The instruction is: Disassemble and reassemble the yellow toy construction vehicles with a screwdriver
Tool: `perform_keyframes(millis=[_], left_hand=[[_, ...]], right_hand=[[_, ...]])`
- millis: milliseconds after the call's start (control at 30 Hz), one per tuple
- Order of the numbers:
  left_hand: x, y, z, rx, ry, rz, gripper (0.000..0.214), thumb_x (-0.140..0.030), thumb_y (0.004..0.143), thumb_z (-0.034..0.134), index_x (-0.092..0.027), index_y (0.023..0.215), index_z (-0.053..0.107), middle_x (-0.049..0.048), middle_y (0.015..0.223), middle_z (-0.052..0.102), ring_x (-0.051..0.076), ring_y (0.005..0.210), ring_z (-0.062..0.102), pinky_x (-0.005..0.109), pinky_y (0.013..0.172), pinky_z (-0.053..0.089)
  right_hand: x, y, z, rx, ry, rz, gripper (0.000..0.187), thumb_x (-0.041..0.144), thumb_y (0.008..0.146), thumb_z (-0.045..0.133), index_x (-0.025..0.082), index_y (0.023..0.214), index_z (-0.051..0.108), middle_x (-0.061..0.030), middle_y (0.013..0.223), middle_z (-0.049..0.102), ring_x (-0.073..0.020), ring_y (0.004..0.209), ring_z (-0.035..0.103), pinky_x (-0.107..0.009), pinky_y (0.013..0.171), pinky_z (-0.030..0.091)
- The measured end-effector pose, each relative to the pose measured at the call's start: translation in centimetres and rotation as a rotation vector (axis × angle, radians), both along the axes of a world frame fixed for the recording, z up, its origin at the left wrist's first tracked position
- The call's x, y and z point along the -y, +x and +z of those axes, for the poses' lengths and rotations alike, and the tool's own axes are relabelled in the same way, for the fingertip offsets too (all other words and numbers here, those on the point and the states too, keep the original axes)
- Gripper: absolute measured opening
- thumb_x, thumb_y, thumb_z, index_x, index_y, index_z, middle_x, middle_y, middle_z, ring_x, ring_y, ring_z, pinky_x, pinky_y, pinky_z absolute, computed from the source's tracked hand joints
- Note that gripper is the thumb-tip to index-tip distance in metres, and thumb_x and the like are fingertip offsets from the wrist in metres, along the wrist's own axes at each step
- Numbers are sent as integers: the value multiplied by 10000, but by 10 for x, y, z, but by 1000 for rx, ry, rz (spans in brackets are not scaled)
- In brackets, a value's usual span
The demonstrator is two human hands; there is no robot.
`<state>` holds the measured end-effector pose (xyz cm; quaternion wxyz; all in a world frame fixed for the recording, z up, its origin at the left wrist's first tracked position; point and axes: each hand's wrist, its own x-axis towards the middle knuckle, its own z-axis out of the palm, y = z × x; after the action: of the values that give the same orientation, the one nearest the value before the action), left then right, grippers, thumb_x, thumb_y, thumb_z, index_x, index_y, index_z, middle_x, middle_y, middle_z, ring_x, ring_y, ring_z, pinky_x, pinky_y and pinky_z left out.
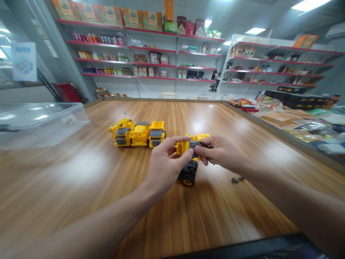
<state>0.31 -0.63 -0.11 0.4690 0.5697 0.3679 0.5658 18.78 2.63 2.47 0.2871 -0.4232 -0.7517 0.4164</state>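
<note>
Left hand (165, 163): curled, with a small grey block (193, 144) gripped between thumb and fingertips.
Right hand (222, 151): pinched in from the other side, its thumb set against the edge of the grey block; a slender dark piece (206, 145) is grasped in its fingers, though what it is cannot be told.
Grey block: held up between the two hands, over the middle of the wooden table (161, 223). Yellow parts (182, 147) are seen about it, partly hidden by fingers; whether they are joined to it cannot be told.
Black wheeled base (192, 167): seen just below the hands, partly covered by the left one; a wheel with a yellow hub (188, 181) is turned toward the camera.
Small dark pieces (235, 180): scattered on the table, near the right forearm.
Toy trucks (140, 135): three, yellow and grey, lined up side by side beyond the left hand.
Clear plastic box (61, 133): placed at the table's left, well apart from the trucks.
Shelves (153, 65): stocked with boxes, bottles and packets, past the table's far edge.
</note>
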Motion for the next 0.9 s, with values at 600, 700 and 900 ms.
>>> perform_keyframes(millis=[600,700,900], left_hand=[[-7,1,-4,-48,28,73,546,-241,770,716,-198,1283,535,87,1174,663,216,1011,674,356,881,552],[-6,2,-4,-49,21,29,511,-210,768,710,-182,1245,530,94,1178,647,214,1034,661,356,890,549],[-7,4,-4,7,26,-15,421,-137,744,709,-170,1104,493,91,1131,630,207,1041,648,380,940,516]], right_hand=[[-24,33,13,687,335,-192,388,494,785,643,155,598,616,12,522,547,-102,480,449,-257,468,252],[-32,46,8,898,205,-98,306,460,682,721,164,629,666,-1,531,579,-131,486,490,-261,467,259],[-39,50,-9,870,144,28,177,312,652,732,166,573,672,-2,498,589,-136,467,515,-260,482,297]])
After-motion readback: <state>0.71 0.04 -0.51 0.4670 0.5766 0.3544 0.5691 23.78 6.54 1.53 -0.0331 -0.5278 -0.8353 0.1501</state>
